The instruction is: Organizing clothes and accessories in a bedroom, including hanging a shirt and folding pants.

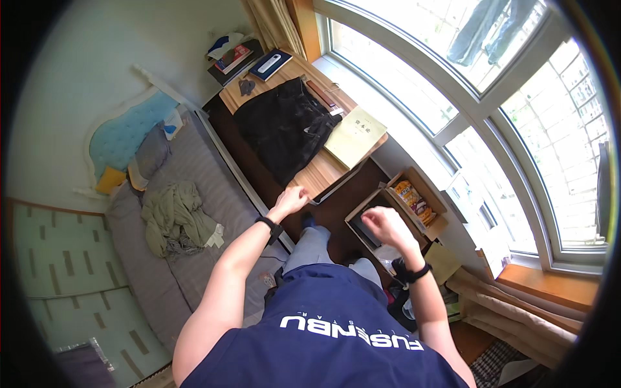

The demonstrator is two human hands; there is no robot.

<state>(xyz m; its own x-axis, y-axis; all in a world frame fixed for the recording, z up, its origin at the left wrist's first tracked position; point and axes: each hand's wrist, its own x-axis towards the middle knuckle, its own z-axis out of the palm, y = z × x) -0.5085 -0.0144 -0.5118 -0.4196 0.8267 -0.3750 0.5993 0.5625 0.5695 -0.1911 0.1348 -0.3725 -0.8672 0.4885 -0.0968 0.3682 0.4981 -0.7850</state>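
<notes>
Black trousers (286, 126) lie spread across a small wood-topped table (315, 179), one end hanging over its left side. My left hand (292, 200) is by the table's near corner with its fingers curled in; nothing shows in it, and I cannot tell whether it touches the edge. Above an open cardboard box (356, 216) is my right hand (388, 225), fingers loosely curled and no object visible in them. A pale yellow book (356, 138) with printed writing rests at the table's right side, beside the trousers' waist.
To the left stands a bed (194, 140) with a crumpled green garment (177, 218) on it. A dark blue book (271, 64), more books (233, 60) and a brown hanger (320, 93) are on the table. Right of it, a carton (412, 196) holds snack packets beneath the windows (393, 72).
</notes>
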